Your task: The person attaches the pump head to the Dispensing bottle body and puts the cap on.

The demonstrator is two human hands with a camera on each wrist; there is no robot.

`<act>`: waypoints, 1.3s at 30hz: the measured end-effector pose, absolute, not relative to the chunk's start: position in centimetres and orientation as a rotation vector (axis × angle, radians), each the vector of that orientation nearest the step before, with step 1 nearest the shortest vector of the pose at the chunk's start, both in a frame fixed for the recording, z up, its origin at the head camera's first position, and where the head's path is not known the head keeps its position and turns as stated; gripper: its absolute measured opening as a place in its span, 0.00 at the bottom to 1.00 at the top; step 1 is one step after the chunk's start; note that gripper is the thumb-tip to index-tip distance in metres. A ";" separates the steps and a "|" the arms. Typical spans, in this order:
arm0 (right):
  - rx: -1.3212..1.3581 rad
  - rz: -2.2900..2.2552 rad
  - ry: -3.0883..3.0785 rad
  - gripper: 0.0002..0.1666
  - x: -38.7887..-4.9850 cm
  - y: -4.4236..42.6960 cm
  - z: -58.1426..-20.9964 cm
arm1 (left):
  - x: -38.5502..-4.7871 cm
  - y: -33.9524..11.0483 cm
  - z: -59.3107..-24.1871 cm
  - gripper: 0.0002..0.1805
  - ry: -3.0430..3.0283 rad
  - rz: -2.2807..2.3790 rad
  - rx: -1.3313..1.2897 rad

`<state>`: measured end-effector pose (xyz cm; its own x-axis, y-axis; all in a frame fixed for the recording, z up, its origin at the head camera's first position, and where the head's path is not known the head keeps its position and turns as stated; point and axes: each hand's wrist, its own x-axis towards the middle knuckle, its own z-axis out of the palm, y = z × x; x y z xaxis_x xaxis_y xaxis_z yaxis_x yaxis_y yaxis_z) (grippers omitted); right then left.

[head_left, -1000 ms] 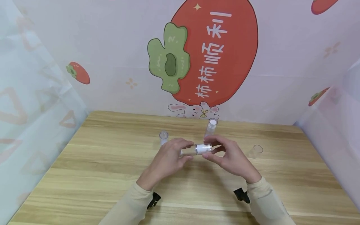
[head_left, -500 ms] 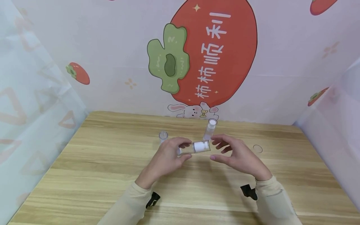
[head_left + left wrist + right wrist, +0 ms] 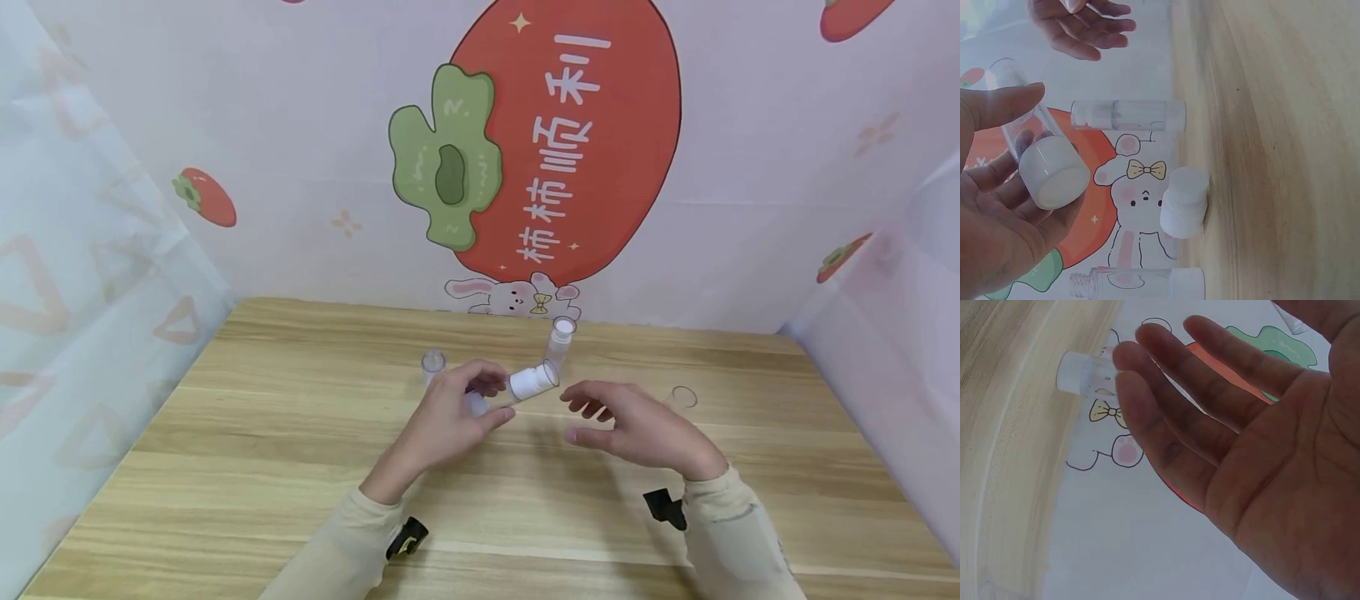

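My left hand point(image 3: 446, 417) grips a clear bottle point(image 3: 528, 383) by its lower part, thumb on one side and fingers on the other. The bottle is tilted, its white base point(image 3: 1057, 178) facing the left wrist camera and its clear-covered white top pointing right and up. My right hand point(image 3: 641, 429) hovers just right of the bottle, apart from it, with loosely bent fingers and nothing in them. Behind the held bottle stands another capped bottle point(image 3: 560, 340). An uncapped bottle point(image 3: 1138, 284) with a threaded neck and a small white plastic part point(image 3: 1185, 203) stand near the left hand.
A clear, round-rimmed cap point(image 3: 682, 397) stands on the wooden table point(image 3: 300, 467) behind the right hand. A printed sheet point(image 3: 322, 242) with a persimmon and rabbit backs the table, and pale sheets flank both sides.
My right hand has let go of the bottle's top end and drawn away to the right. The bottle, still in my left hand, has tipped so its top end points higher.
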<state>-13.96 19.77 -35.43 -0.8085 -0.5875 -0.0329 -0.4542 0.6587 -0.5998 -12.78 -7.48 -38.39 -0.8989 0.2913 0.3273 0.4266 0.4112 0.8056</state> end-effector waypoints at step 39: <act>-0.917 -0.720 2.516 0.30 -13.9 19.9 -36.0 | -17.1 -2.6 -39.3 0.23 -2.279 -1.970 -0.150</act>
<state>-13.93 19.90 -35.97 -0.7217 -0.6732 -0.1609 -0.4860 0.6584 -0.5747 -17.13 -2.62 -39.34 -0.9872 -0.0071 0.1594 0.1567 0.1453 0.9769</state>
